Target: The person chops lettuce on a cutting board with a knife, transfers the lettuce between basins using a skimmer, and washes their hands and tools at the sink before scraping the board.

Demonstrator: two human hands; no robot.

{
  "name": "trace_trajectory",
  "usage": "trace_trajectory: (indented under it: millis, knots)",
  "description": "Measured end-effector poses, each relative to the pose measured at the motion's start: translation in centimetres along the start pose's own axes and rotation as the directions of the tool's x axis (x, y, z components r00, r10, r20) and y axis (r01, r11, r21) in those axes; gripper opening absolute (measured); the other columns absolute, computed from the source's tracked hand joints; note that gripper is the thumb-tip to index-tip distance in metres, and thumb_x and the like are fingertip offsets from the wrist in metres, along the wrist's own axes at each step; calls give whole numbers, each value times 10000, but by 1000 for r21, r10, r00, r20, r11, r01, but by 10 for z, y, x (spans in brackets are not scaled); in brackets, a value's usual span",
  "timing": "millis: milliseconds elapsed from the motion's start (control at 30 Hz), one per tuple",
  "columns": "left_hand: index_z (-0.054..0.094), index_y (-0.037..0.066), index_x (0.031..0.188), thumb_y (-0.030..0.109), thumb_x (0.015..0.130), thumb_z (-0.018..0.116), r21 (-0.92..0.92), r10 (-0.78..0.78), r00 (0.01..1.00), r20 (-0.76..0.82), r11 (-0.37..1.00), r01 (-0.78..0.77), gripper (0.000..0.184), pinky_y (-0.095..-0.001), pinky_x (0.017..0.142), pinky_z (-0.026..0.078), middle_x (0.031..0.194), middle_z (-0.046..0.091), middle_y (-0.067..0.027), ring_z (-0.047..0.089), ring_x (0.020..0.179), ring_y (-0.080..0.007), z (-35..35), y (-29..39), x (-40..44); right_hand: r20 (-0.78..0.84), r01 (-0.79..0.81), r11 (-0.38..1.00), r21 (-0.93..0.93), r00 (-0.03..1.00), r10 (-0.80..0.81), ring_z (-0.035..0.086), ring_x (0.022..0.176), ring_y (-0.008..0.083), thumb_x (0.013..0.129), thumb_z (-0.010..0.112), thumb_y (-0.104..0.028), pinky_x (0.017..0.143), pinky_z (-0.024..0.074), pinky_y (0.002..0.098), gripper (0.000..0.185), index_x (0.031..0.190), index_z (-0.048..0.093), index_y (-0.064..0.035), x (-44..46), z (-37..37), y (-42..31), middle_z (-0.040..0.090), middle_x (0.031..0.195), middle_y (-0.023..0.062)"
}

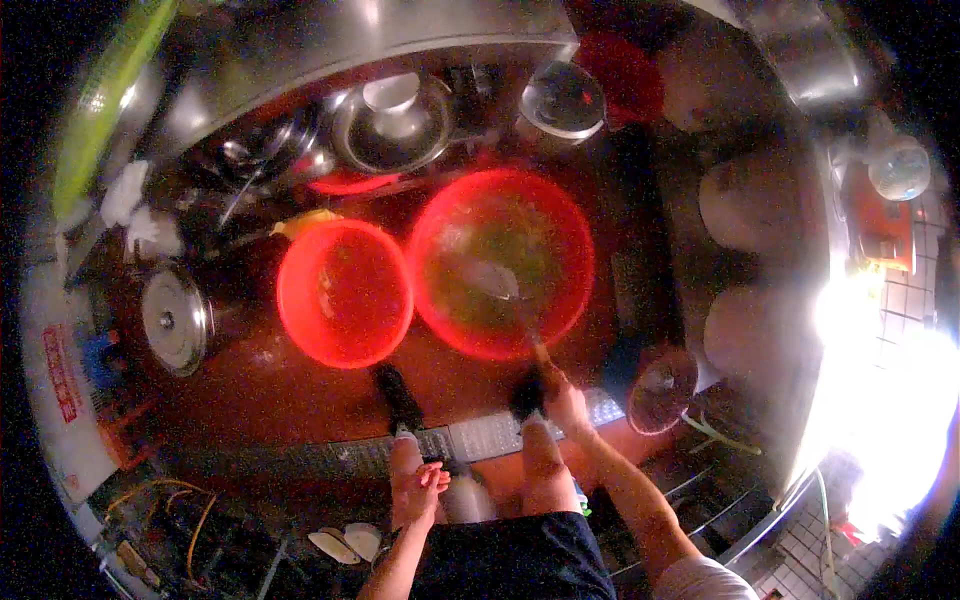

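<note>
My right hand (pixel 566 402) is closed around the handle of a long-handled scoop (pixel 494 280). The pale, broad head of this scoop lies in the large red basin (pixel 583 240). Greenish, murky contents (pixel 505 235) fill much of that basin; what they are is too blurred to tell. Touching its left side is a smaller red tub (pixel 290 290), with a few pale bits inside. Over my left knee, my left hand (pixel 430 482) hangs with its fingers loosely bent and nothing visible in them.
Behind the basins stand a metal bowl (pixel 440 140) and a lidded pot (pixel 563 100) under a steel counter (pixel 400 35). A round metal lid (pixel 172 320) is at left. White buckets (pixel 740 205) line the right side. A metal drain grate (pixel 490 432) crosses near my feet.
</note>
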State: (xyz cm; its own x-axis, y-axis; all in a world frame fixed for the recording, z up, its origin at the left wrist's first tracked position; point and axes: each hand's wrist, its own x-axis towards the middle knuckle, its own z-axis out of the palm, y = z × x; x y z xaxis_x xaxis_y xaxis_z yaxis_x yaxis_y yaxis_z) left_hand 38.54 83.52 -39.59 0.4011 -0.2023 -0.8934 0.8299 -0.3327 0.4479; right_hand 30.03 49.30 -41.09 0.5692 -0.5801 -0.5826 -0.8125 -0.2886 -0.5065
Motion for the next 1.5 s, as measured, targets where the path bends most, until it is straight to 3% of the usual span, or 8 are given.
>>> trace_trajectory:
  millis: [333, 500, 533, 567, 633, 833, 1033, 1500]
  knots:
    - [559, 52, 1062, 231, 899, 521, 61, 58, 997, 41, 996, -60, 245, -277, 644, 509, 855, 633, -91, 619, 749, -166, -9, -13, 9, -251, -105, 979, -177, 966, 59, 581, 741, 405, 693, 595, -45, 629, 487, 473, 833, 1399, 190, -224, 59, -2, 15, 591, 947, 210]
    - [588, 62, 1005, 119, 891, 526, -9, 32, 997, 73, 999, -31, 142, -261, 605, 504, 845, 637, -101, 617, 734, -166, 14, 15, 2, -79, -120, 912, 392, 983, 163, 579, 934, 241, 721, 596, -58, 780, 471, 369, 642, 1317, 364, -117, 46, -24, -5, 578, 1105, 105]
    - [593, 65, 998, 115, 888, 531, 60, 21, 999, 38, 998, -24, 135, -260, 598, 504, 839, 636, -102, 616, 730, -165, 19, 20, 1, -260, 253, 960, 124, 942, -214, 541, 983, 180, 719, 569, -18, 838, 438, 314, 579, 1275, 416, -67, 40, 7, 44, 573, 1099, 70]
    - [593, 67, 995, 107, 888, 536, 27, 10, 1000, 29, 1000, -11, 128, -262, 584, 503, 831, 629, -96, 609, 718, -160, 18, 16, 2, -145, 137, 756, 640, 988, -57, 536, 995, 184, 720, 565, -20, 848, 432, 309, 573, 1271, 414, -56, 19, 15, 56, 567, 1115, 65]
    - [591, 61, 995, 109, 893, 532, -5, 40, 997, 68, 999, -40, 127, -265, 595, 504, 825, 625, -89, 605, 719, -154, 20, 20, 2, 42, -55, 490, 870, 998, 38, 545, 990, 210, 722, 569, -43, 840, 438, 320, 560, 1262, 419, -57, 1, 6, 46, 567, 1125, 66]
    - [576, 59, 1020, 142, 905, 522, 36, 38, 997, 68, 999, -41, 152, -266, 652, 502, 857, 627, -75, 606, 764, -141, 20, 28, 6, -52, -125, 989, 85, 990, 129, 620, 807, 352, 692, 558, -45, 673, 481, 413, 589, 1253, 414, -154, -7, 5, 15, 622, 967, 192]
    - [569, 53, 1024, 228, 884, 552, 45, 19, 998, 52, 999, -21, 225, -301, 671, 515, 851, 629, -88, 617, 777, -179, -3, 6, 11, -294, 18, 968, 251, 954, 59, 601, 752, 399, 753, 543, -98, 674, 464, 454, 589, 1303, 334, -134, -42, 9, 8, 613, 923, 216]
    - [563, 53, 1052, 131, 907, 497, 9, -18, 998, 56, 1000, 17, 178, -283, 673, 510, 862, 628, -96, 616, 777, -179, -18, 22, 13, -197, -366, 928, 71, 907, 373, 572, 844, 372, 812, 541, -211, 698, 458, 445, 396, 1146, 409, -42, -17, 27, 56, 583, 923, 205]
